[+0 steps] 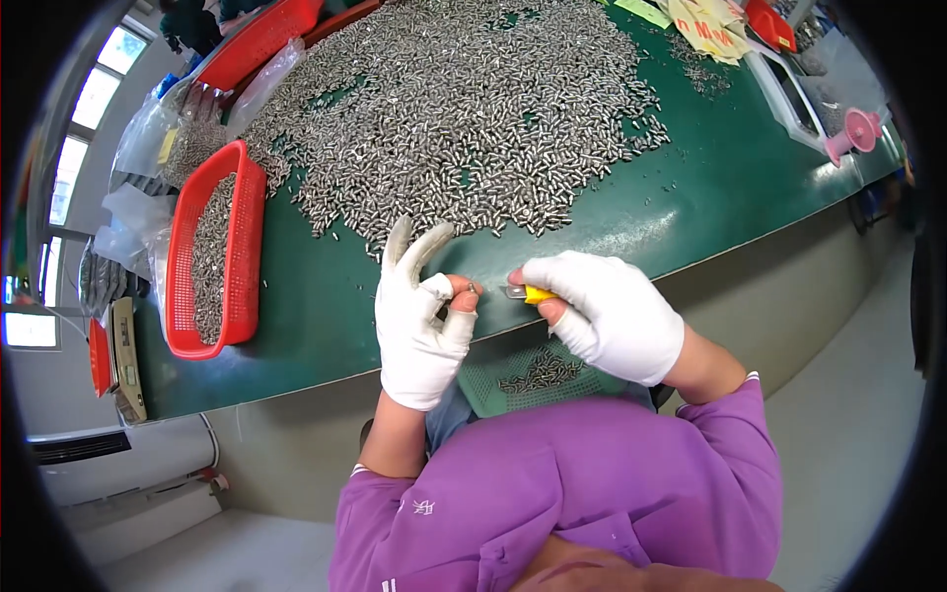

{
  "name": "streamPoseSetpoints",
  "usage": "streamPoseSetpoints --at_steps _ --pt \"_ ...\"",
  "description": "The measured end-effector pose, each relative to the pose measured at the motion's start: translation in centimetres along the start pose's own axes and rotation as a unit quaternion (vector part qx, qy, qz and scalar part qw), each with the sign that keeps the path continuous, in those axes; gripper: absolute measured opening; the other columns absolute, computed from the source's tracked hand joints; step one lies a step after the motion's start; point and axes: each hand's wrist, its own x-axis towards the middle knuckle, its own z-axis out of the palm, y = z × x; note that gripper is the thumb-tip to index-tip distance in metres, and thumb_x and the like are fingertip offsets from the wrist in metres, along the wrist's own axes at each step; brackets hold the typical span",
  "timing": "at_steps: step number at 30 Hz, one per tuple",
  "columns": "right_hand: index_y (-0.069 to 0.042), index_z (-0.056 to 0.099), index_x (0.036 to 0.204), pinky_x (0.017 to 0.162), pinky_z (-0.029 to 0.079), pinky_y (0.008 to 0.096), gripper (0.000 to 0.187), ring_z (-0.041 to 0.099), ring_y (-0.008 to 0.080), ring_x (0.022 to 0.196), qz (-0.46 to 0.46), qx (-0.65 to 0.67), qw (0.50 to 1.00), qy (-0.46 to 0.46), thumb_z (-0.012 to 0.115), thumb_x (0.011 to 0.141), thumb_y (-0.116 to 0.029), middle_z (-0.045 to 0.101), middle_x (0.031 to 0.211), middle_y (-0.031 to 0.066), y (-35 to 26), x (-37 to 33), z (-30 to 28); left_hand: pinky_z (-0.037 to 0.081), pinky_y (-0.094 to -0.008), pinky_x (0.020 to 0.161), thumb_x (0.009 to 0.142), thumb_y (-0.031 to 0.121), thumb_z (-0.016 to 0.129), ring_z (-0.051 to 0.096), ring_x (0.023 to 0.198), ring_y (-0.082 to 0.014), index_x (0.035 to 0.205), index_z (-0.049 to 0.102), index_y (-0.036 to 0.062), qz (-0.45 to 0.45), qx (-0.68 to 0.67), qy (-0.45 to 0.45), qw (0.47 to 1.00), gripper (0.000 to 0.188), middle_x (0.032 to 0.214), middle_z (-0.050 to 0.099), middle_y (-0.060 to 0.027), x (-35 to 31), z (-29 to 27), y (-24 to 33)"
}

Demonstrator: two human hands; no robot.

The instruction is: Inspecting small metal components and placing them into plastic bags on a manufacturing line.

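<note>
My left hand, in a white glove with bare thumb and forefinger tips, pinches a small metal part; its other fingers stretch upward. My right hand, gloved the same way, grips a yellow utility knife whose short blade points at the pinched part. A small gap seems to lie between blade and part. Beyond both hands spreads a large heap of small silvery metal parts on the green tabletop. On my lap below the hands sits a green basket with some of the same parts in it.
At the left stands a red basket of metal parts, beside plastic bags and a scale. Another red basket is at the far left. A pink spool, a white-framed tray and yellow papers lie far right.
</note>
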Motion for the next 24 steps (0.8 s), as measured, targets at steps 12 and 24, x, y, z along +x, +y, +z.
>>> streamPoseSetpoints --at_steps 12,24 --pt "-0.010 0.057 0.115 0.074 0.049 0.0399 0.028 0.060 0.0329 0.085 0.041 0.012 0.998 -0.043 0.052 0.088 -0.019 0.062 0.093 0.0128 -0.2 0.9 1.8 0.039 -0.0477 0.094 0.081 0.024 0.068 0.040 0.123 -0.0466 0.079 0.052 0.0106 0.039 -0.004 0.029 0.999 0.021 0.120 0.057 -0.0141 -0.2 0.4 -0.7" --pt "-0.013 0.055 0.112 0.065 0.049 0.0396 0.027 0.060 0.0296 0.073 0.009 -0.021 1.000 -0.003 0.054 0.085 -0.014 0.057 0.080 0.0103 -0.1 0.8 2.5 0.042 -0.0462 0.091 0.082 0.023 0.068 0.041 0.122 -0.0468 0.078 0.052 0.0103 0.037 -0.011 0.036 0.999 0.021 0.118 0.058 -0.0145 -0.1 0.3 -0.7"
